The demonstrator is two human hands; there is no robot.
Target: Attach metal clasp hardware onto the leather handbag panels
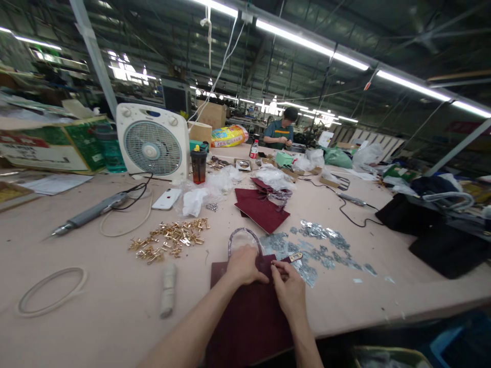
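Note:
A burgundy bag panel (249,327) lies at the table's front edge, with a plastic-wrapped loop handle (245,231) rising from its top. My left hand (243,266) grips the panel's upper edge beside the handle, thumb spread on the front and fingertips hidden. At the upper right corner, the thumb and fingers of my right hand (288,283) are pinched together on something too small to make out. Next to those fingertips a short burgundy strap with a gold-coloured fitting (294,257) sticks out to the right, over scattered silvery metal plates (307,271).
Gold-coloured metal fasteners (172,237) form a pile at left, near a wrapped cylinder (168,290). Further left are an electric screwdriver (92,212), a phone (166,199) and a box fan (153,143). More burgundy panels (264,209) lie ahead. A co-worker (279,130) sits beyond.

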